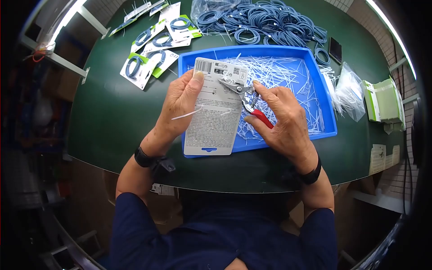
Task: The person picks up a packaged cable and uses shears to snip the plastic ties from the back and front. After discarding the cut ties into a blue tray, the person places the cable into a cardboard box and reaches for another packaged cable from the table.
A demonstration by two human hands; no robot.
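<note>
My left hand [179, 101] grips a printed cardboard card [211, 130] by its left edge, thumb on the face. The card's text and barcode side faces up, and white tie ends stick out of it. In my right hand [283, 110] are red-handled cutting pliers [261, 117], their metal jaws lying over the upper part of the card. Beneath the card and both hands' fingertips is a blue tray [326, 96] with many cut white plastic strips [281, 72] inside. Whatever is on the card's underside is hidden.
Coiled blue cables [270, 20] lie in a heap at the back. Carded cables [137, 67] are at the back left. A phone [335, 50], a clear bag of white strips [350, 92] and a stack of green-and-white cards [384, 101] sit at the right of the green table [121, 121].
</note>
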